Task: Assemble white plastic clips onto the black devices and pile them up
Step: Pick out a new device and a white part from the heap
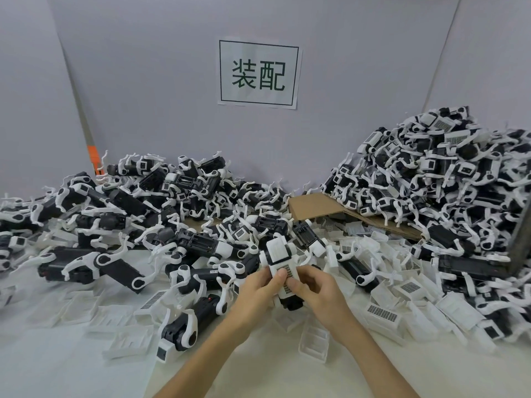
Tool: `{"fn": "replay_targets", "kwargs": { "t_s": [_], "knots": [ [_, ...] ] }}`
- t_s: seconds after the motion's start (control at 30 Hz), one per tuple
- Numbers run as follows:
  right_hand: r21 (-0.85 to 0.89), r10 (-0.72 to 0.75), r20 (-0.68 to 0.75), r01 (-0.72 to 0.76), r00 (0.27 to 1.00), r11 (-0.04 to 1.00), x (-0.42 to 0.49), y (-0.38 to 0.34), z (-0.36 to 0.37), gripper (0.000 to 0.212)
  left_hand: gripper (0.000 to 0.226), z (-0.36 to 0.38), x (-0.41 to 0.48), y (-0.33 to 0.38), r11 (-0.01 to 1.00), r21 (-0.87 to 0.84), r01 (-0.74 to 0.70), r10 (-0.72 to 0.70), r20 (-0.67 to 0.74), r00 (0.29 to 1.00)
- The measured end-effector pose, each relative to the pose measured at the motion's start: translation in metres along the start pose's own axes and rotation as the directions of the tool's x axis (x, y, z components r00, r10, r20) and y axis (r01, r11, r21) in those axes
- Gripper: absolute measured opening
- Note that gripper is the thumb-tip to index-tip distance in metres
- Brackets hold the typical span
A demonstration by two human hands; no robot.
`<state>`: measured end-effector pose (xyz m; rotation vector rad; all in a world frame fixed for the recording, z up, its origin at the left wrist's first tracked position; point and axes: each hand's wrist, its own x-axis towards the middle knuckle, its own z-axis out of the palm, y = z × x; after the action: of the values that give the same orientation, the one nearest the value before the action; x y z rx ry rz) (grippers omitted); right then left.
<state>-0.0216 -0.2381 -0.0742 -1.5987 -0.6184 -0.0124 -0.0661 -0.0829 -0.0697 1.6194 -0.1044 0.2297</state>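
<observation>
Held above the worktop [57, 354] at centre: one black device [283, 271], both grips closed on it, left hand [260, 285] and right hand [313, 288] thumbing a white clip [287, 278] onto it. Probably light, rigid, smooth plastic; thin arms likely snappable, so best gripped by the body. Far too many devices and loose clips [382, 313] to count; finished pile [448, 173] at right.

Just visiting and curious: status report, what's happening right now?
Both hands, left and right, gripping one device. Thumbs pressing white clip on. Piles either side; nothing blocking.
</observation>
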Motion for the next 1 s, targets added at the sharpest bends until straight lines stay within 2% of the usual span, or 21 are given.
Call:
{"fn": "replay_targets", "kwargs": {
  "t_s": [0.1,0.2,0.33,0.43,0.53,0.67,0.87,1.0],
  "knots": [
    [-0.035,-0.032,-0.032,0.031,0.999,0.999,0.0,0.002,-0.001,0.033,0.035,0.001,-0.001,-0.002,0.999,0.039,-0.009,0.008,0.011,1.0],
    [-0.06,-0.05,-0.034,0.048,0.998,0.997,-0.001,0.002,0.001,0.029,0.039,0.001,-0.002,0.002,0.998,0.037,-0.043,0.042,0.024,0.999],
    [-0.013,-0.032,-0.081,0.031,0.996,0.999,-0.001,0.001,0.004,0.027,0.028,-0.001,0.002,0.001,0.993,0.063,-0.098,0.095,0.049,0.994],
    [0.053,0.011,-0.069,-0.008,0.998,0.999,0.001,0.0,0.002,0.02,0.035,-0.001,0.003,-0.002,0.979,0.148,-0.142,0.138,0.042,0.99],
    [0.103,0.016,-0.076,-0.008,0.997,0.995,0.0,-0.004,0.001,0.032,0.036,-0.001,0.002,-0.004,0.962,0.201,-0.184,0.177,0.051,0.983],
    [0.084,0.012,-0.062,-0.007,0.998,0.996,-0.001,-0.006,0.001,0.04,0.037,-0.001,0.0,-0.005,0.946,0.243,-0.215,0.196,0.1,0.975],
    [0.126,0.026,-0.077,-0.016,0.997,0.992,0.0,-0.005,0.001,0.031,0.043,0.0,-0.003,-0.01,0.92,0.296,-0.257,0.219,0.155,0.963],
    [0.067,0.0,-0.127,0.008,0.992,0.998,0.002,-0.003,-0.001,0.029,0.05,0.003,-0.003,-0.011,0.922,0.316,-0.223,0.166,0.196,0.966]
  ]
}}
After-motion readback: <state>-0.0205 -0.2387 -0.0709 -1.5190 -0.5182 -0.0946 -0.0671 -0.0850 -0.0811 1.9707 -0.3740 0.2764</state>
